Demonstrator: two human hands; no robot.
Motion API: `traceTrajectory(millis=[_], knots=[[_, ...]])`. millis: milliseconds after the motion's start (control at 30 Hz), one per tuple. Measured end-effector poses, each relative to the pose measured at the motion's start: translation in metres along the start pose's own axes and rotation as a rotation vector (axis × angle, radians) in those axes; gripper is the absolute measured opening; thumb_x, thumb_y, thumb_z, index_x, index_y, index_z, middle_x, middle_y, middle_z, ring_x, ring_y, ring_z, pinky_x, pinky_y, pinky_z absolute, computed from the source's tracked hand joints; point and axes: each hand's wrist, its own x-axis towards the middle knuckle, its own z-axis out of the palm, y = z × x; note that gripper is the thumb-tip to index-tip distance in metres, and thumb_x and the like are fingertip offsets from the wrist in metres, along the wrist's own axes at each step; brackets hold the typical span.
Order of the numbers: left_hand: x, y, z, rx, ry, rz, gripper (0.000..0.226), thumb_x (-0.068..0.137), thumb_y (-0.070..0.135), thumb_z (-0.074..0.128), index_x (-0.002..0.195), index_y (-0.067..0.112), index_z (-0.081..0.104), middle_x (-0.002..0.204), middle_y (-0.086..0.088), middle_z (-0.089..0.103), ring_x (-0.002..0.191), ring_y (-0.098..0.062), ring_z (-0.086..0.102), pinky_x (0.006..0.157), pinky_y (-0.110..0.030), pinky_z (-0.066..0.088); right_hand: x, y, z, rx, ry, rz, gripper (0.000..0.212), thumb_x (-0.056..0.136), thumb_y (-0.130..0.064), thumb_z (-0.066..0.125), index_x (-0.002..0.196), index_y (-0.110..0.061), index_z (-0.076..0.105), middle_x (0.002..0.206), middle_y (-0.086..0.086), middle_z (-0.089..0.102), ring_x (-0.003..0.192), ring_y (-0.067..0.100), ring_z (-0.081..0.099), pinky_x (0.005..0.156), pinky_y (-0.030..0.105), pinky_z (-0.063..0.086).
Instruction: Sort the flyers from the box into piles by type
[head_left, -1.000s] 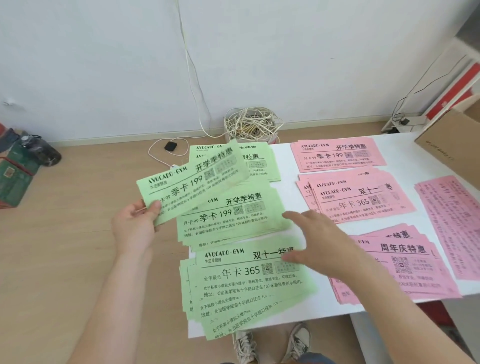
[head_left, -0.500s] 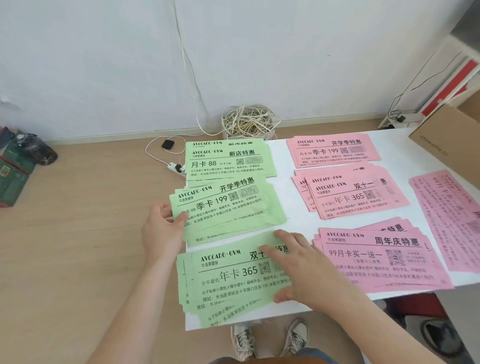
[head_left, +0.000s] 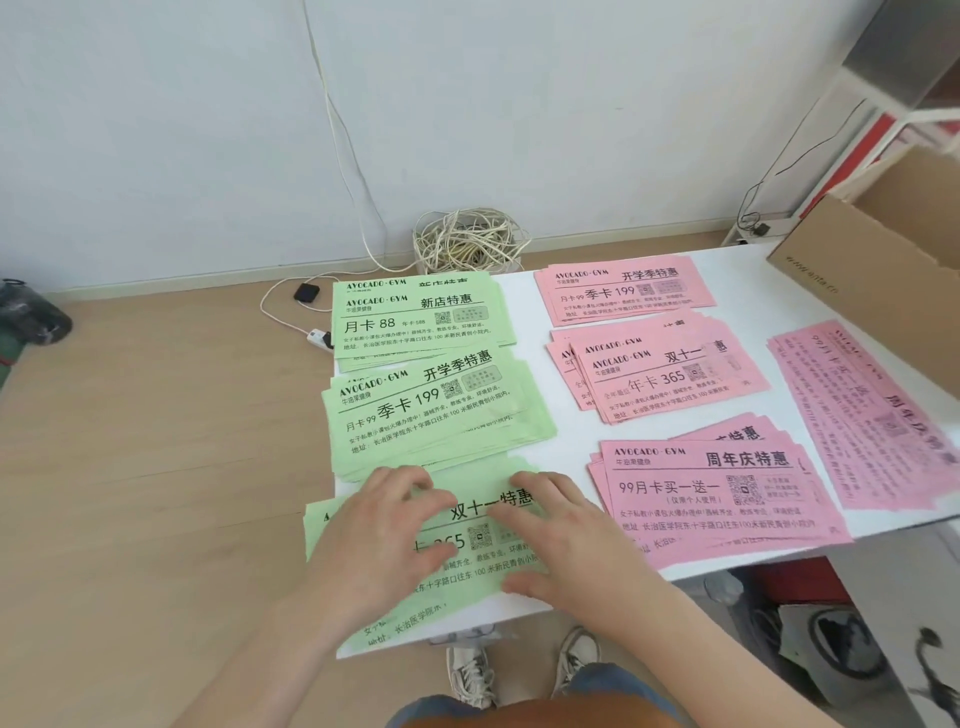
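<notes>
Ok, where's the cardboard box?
In the head view the cardboard box sits at the far right corner of the white table, just behind the sideways pile of pink flyers.

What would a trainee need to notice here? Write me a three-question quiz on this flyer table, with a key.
1. True or false: the left hand and right hand rest on a pink pile.
2. How many green piles lie on the white table? A two, B three, C five.
3. Fill in: the cardboard box sits at the table's far ____ side.
Key: 1 false, both press the nearest green pile; 2 B; 3 right.
</notes>
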Motion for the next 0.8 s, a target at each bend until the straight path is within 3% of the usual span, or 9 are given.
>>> traceTrajectory(millis=[133, 267, 333, 467, 567, 633, 800], knots=[[0.004, 0.018, 0.002, 0.159, -0.032, -0.047, 0.040, 0.084, 0.045, 0.060, 0.121, 0.033, 0.051, 0.123, 0.009, 0.041, 0.113, -0.014, 0.041, 0.082, -0.028, 0.042, -0.018, 0.020, -0.015, 0.010, 0.223, 0.110, 0.059, 0.077, -0.044, 0.071, 0.131, -0.030, 0.051, 0.139, 0.004, 0.047, 0.129, 0.029, 0.041, 0.096, 0.051, 0.047], [0.021, 0.050, 0.004, 0.218, 0.027, 0.047, 0.034, 0.062, 0.017, 0.081, 0.091, 0.024, 0.064, 0.093, 0.005, 0.055, 0.082, -0.017, 0.056, 0.050, -0.028, 0.048, -0.043, 0.072, -0.057, 0.154, 0.266, 0.402, 0.061, 0.089, -0.043, 0.059, 0.144, -0.034, 0.034, 0.150, -0.002, 0.032, 0.137, 0.022, 0.027, 0.109, 0.042, 0.030], [0.033, 0.073, 0.009, 0.136, 0.061, 0.105, 0.030, 0.064, 0.010, 0.079, 0.086, 0.026, 0.066, 0.090, 0.009, 0.057, 0.079, -0.013, 0.057, 0.048, -0.026, 0.049, -0.060, 0.108, -0.077, 0.202, 0.218, 0.520, 0.066, 0.089, -0.047, 0.057, 0.146, -0.036, 0.027, 0.152, -0.005, 0.029, 0.138, 0.021, 0.027, 0.110, 0.043, 0.029], [0.071, 0.147, 0.027, 0.052, 0.085, 0.302, 0.007, 0.081, 0.023, 0.064, 0.086, 0.026, 0.069, 0.095, 0.011, 0.064, 0.085, -0.010, 0.060, 0.059, -0.025, 0.055, -0.102, 0.200, -0.102, 0.241, 0.170, 0.752, 0.076, 0.083, -0.056, 0.060, 0.147, -0.033, 0.026, 0.154, -0.002, 0.028, 0.141, 0.025, 0.026, 0.111, 0.050, 0.028], [0.113, 0.222, 0.040, 0.041, 0.023, 0.375, 0.035, 0.094, 0.039, 0.038, 0.102, 0.026, 0.069, 0.119, 0.011, 0.062, 0.109, -0.011, 0.056, 0.087, -0.027, 0.049, -0.129, 0.265, -0.105, 0.207, 0.099, 0.868, 0.085, 0.079, -0.059, 0.063, 0.147, -0.030, 0.021, 0.153, 0.004, 0.027, 0.138, 0.032, 0.027, 0.111, 0.050, 0.029], [0.141, 0.274, 0.055, 0.081, -0.118, 0.415, 0.043, 0.100, 0.045, 0.031, 0.126, 0.023, 0.057, 0.143, 0.009, 0.043, 0.131, -0.013, 0.035, 0.107, -0.032, 0.031, -0.138, 0.291, -0.103, 0.170, 0.050, 0.863, 0.089, 0.075, -0.062, 0.065, 0.145, -0.032, 0.019, 0.148, 0.002, 0.030, 0.134, 0.031, 0.031, 0.107, 0.048, 0.034], [0.194, 0.369, 0.115, 0.345, -0.258, 0.449, 0.061, 0.093, 0.046, 0.048, 0.140, 0.009, 0.035, 0.155, -0.017, 0.018, 0.142, -0.032, 0.015, 0.112, -0.047, 0.020, -0.143, 0.326, -0.100, 0.128, 0.121, 0.837, 0.096, 0.066, -0.064, 0.069, 0.141, -0.035, 0.017, 0.136, 0.001, 0.036, 0.124, 0.026, 0.037, 0.098, 0.044, 0.043]])
